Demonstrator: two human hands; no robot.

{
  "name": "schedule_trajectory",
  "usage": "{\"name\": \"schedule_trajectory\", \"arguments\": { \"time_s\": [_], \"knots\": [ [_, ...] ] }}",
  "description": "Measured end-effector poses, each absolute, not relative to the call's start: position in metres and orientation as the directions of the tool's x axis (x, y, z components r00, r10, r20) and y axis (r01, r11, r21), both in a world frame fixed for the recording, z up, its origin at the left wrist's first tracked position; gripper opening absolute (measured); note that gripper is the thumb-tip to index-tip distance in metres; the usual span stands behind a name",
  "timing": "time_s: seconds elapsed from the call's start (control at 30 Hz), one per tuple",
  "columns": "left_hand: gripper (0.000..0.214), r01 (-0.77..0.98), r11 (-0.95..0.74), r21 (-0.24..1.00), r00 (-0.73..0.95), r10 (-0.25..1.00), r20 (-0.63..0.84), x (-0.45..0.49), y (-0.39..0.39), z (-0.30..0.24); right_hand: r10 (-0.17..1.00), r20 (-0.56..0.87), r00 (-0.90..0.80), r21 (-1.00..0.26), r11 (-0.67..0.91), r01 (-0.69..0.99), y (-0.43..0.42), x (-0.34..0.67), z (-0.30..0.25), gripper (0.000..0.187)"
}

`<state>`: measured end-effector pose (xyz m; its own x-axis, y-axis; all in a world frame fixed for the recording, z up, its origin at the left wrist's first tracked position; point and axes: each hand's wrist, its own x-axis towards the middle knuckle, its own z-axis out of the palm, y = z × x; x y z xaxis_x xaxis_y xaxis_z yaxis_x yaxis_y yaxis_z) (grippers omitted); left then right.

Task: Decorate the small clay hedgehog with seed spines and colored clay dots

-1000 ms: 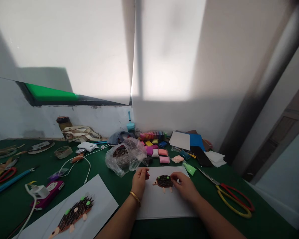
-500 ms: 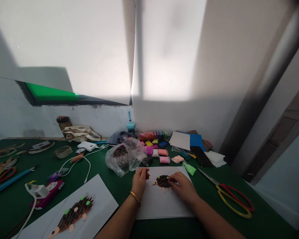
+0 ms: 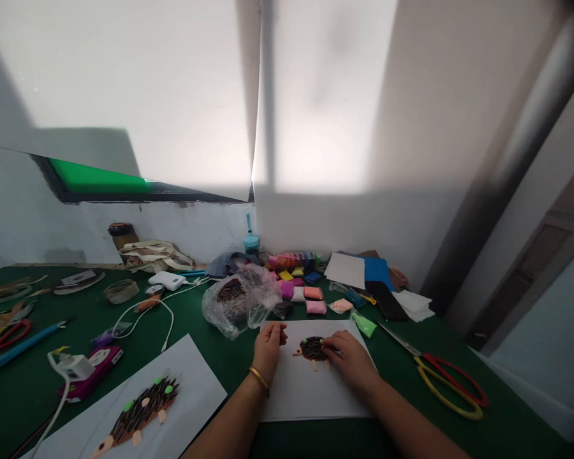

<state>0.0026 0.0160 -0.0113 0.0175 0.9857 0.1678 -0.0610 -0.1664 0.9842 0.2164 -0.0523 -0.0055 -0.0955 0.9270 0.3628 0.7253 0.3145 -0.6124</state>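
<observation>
your right hand [image 3: 351,364] is nearer, fingers together on the clay hedgehog [image 3: 310,348], lying sideways, snout toward your left hand [image 3: 269,350], fingers curled.

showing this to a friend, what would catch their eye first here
The eye goes first to the middle of the green table, where the right hand has its fingers on a small brown clay hedgehog on a white sheet. The left hand, with a gold bangle, rests at the sheet's top edge. Next come the larger hedgehog picture at lower left and the bright clay packs behind the sheet.
</observation>
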Motion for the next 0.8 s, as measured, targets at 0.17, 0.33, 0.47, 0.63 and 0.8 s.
{"name": "schedule_trajectory", "arguments": {
  "time_s": [0.17, 0.33, 0.47, 0.63, 0.8],
  "knots": [
    [0.040, -0.057, -0.169, 0.984, 0.015, 0.985, 0.170, 0.0027, 0.0148, -0.0091, 0.929, 0.359, -0.092, -0.611, 0.308, 0.729, -0.0523, 0.2156, -0.0067, 0.018],
    [0.041, -0.059, -0.144, 0.988, 0.021, 0.989, 0.146, 0.0027, 0.0133, -0.0064, 0.932, 0.358, -0.057, -0.619, 0.283, 0.732, -0.0534, 0.2146, -0.0054, 0.017],
    [0.042, -0.054, -0.139, 0.989, 0.020, 0.990, 0.140, 0.0024, 0.0134, -0.0061, 0.934, 0.354, -0.053, -0.619, 0.276, 0.736, -0.0549, 0.2135, -0.0016, 0.010],
    [0.042, -0.056, -0.135, 0.989, 0.025, 0.990, 0.136, 0.0020, 0.0134, -0.0065, 0.932, 0.353, -0.085, -0.615, 0.299, 0.730, -0.0558, 0.2140, 0.0009, 0.012],
    [0.042, -0.061, -0.139, 0.988, 0.015, 0.990, 0.141, 0.0027, 0.0143, -0.0080, 0.937, 0.339, -0.086, -0.619, 0.291, 0.729, -0.0539, 0.2148, -0.0022, 0.013]
  ]
}}
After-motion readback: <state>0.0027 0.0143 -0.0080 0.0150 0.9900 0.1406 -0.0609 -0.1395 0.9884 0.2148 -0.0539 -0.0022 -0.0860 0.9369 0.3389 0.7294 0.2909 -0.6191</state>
